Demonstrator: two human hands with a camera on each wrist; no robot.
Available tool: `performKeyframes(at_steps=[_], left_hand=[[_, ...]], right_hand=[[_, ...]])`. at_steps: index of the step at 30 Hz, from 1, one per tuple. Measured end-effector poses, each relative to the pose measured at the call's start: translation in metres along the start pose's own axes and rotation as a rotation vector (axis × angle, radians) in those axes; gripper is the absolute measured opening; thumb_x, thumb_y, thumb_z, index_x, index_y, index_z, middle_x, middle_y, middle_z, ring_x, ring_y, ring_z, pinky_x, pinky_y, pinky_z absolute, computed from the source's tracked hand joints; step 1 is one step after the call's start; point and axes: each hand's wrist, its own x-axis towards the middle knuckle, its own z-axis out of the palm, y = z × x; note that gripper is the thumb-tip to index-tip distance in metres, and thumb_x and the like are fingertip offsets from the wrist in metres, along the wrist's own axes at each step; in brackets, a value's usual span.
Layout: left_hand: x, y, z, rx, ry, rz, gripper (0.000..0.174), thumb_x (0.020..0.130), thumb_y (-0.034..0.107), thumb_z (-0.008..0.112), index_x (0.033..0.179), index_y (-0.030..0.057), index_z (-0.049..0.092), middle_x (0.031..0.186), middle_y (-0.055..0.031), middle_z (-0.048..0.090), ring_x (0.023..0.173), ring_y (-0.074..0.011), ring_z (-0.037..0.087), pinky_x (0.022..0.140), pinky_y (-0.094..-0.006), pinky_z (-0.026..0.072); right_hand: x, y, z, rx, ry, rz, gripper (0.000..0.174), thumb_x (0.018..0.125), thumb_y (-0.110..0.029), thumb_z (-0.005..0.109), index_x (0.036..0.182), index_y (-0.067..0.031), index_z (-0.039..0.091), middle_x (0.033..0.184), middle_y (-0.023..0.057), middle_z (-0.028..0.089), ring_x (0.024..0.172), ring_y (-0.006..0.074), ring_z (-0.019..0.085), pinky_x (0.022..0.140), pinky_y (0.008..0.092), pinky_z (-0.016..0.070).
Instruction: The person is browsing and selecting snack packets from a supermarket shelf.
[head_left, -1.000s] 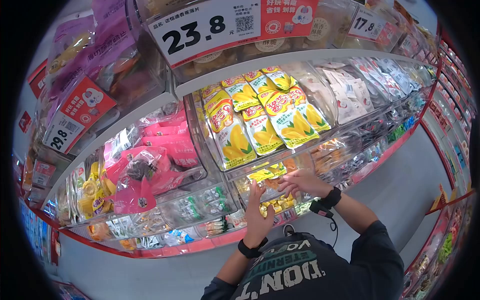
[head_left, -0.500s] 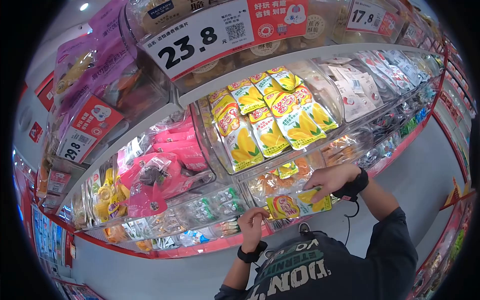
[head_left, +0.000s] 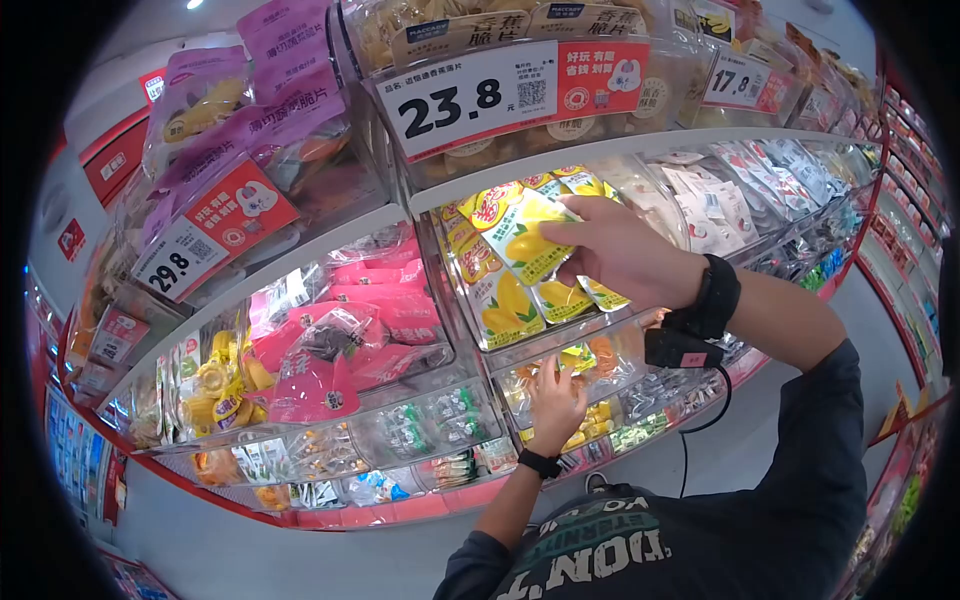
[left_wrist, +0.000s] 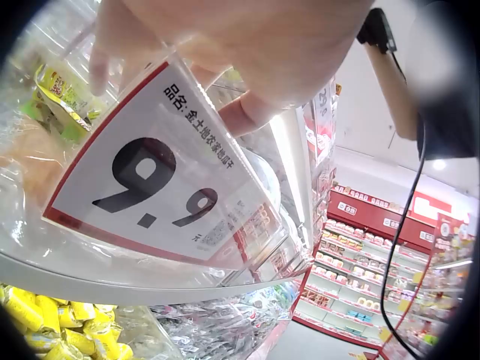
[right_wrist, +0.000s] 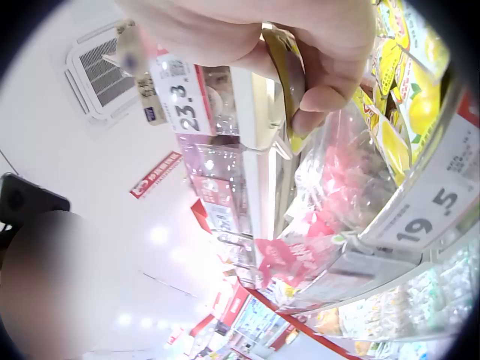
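Right hand (head_left: 635, 255) pinches a yellow-and-white packet (head_left: 525, 235) between thumb and fingers, holding it just above the middle of the head view, over matching packets (head_left: 500, 312) that lie in a clear bin (head_left: 458, 310). Lower down, near bottom centre, the left hand (head_left: 558, 408) is relaxed and grasps nothing, its fingers near a small yellow packet (head_left: 577, 357); the left wrist view shows those fingers partly hidden behind a price card (left_wrist: 142, 180) reading 9.9. Each wrist wears a black band (head_left: 718, 297). Left of the bin sit glossy pink bags (head_left: 345, 340); right of it, pale pouches (head_left: 705, 210). A large card (head_left: 480, 100) marked 23.8 hangs at upper centre, with purple bags (head_left: 285, 110) to its left. Gold-wrapped sweets (left_wrist: 67, 326) fill the left wrist view's lower left corner.
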Motion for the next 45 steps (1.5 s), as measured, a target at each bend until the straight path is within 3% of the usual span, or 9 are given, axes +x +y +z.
performKeyframes(at_steps=[7, 11, 16, 24, 29, 33, 37, 39, 45], left_hand=[[-0.002, 0.0, 0.002, 0.093, 0.042, -0.041, 0.044, 0.078, 0.023, 0.059, 0.115, 0.0006, 0.053, 0.135, -0.0233, 0.038, 0.131, -0.0372, 0.03, 0.1, -0.0562, 0.0256], [-0.004, -0.003, 0.003, 0.028, 0.075, -0.076, 0.042, 0.077, 0.023, 0.059, 0.112, 0.0001, 0.055, 0.134, -0.024, 0.038, 0.13, -0.0382, 0.03, 0.101, -0.0557, 0.0246], [-0.003, -0.012, 0.007, -0.096, 0.083, -0.139, 0.044, 0.077, 0.024, 0.059, 0.113, -0.0012, 0.055, 0.134, -0.025, 0.037, 0.13, -0.0391, 0.03, 0.102, -0.0558, 0.0232], [-0.001, -0.01, 0.011, 0.036, -0.149, -0.165, 0.048, 0.08, 0.029, 0.056, 0.12, 0.0032, 0.054, 0.141, -0.0256, 0.031, 0.134, -0.0378, 0.026, 0.104, -0.058, 0.0191], [-0.001, -0.008, 0.009, 0.083, -0.241, -0.172, 0.049, 0.081, 0.032, 0.053, 0.122, 0.0047, 0.054, 0.142, -0.0231, 0.032, 0.133, -0.0365, 0.028, 0.105, -0.0602, 0.0178], [0.004, -0.005, 0.006, 0.036, -0.29, -0.231, 0.049, 0.081, 0.032, 0.054, 0.123, 0.0051, 0.053, 0.141, -0.0226, 0.034, 0.131, -0.0371, 0.03, 0.105, -0.0598, 0.0175], [0.006, 0.003, 0.004, 0.088, -0.268, -0.216, 0.049, 0.08, 0.032, 0.055, 0.122, 0.0053, 0.053, 0.14, -0.0226, 0.035, 0.129, -0.0391, 0.032, 0.105, -0.0601, 0.0177], [0.005, 0.005, 0.007, 0.115, -0.251, -0.209, 0.047, 0.08, 0.031, 0.054, 0.12, 0.006, 0.055, 0.139, -0.0226, 0.035, 0.129, -0.0383, 0.033, 0.105, -0.0598, 0.0184], [0.001, 0.001, 0.008, 0.212, -0.172, -0.104, 0.043, 0.077, 0.028, 0.059, 0.116, 0.0099, 0.057, 0.126, -0.0152, 0.048, 0.118, -0.0318, 0.042, 0.1, -0.0494, 0.0265]], right_hand=[[0.101, 0.012, 0.002, -0.205, -0.079, 0.041, 0.031, 0.093, -0.018, 0.053, 0.111, 0.0078, 0.055, 0.097, 0.0091, 0.063, 0.075, 0.0111, 0.059, 0.063, 0.0244, 0.046], [0.12, -0.002, 0.004, -0.957, -0.062, 0.131, 0.054, 0.088, -0.05, 0.054, 0.109, 0.0003, 0.059, 0.083, 0.0077, 0.06, 0.065, 0.0142, 0.056, 0.056, 0.028, 0.0425], [0.104, -0.007, 0.003, -1.486, 0.009, -0.033, 0.056, 0.085, -0.046, 0.054, 0.115, 0.0011, 0.055, 0.11, 0.0243, 0.059, 0.097, 0.0332, 0.06, 0.083, 0.0403, 0.0466], [0.071, 0.002, -0.006, -1.524, -0.178, -0.333, 0.054, 0.09, -0.045, 0.048, 0.127, -0.0051, 0.048, 0.107, 0.0305, 0.049, 0.099, 0.0441, 0.053, 0.087, 0.0446, 0.0437], [0.011, -0.004, -0.015, -1.407, -0.205, -0.647, 0.039, 0.09, -0.025, 0.055, 0.12, -0.001, 0.052, 0.099, 0.0156, 0.051, 0.09, 0.0283, 0.053, 0.078, 0.0371, 0.0431], [-0.073, -0.007, 0.003, -1.173, -0.416, -0.414, 0.02, 0.087, -0.013, 0.058, 0.103, -0.0032, 0.06, 0.093, 0.0112, 0.054, 0.076, 0.0262, 0.057, 0.065, 0.0353, 0.0467], [-0.099, 0.075, -0.019, -1.151, -0.669, -0.156, 0.016, 0.085, -0.017, 0.057, 0.093, -0.0039, 0.061, 0.096, 0.0118, 0.057, 0.086, 0.0289, 0.058, 0.075, 0.038, 0.0453], [-0.086, 0.142, -0.047, -1.335, -0.405, -0.465, 0.017, 0.082, -0.016, 0.058, 0.095, -0.0057, 0.063, 0.101, 0.0129, 0.057, 0.083, 0.0288, 0.06, 0.073, 0.0435, 0.0475], [-0.029, 0.258, -0.096, -1.491, -0.071, -0.566, 0.019, 0.071, -0.019, 0.06, 0.083, -0.0045, 0.063, 0.091, 0.0164, 0.059, 0.087, 0.0322, 0.057, 0.076, 0.0436, 0.0427]])
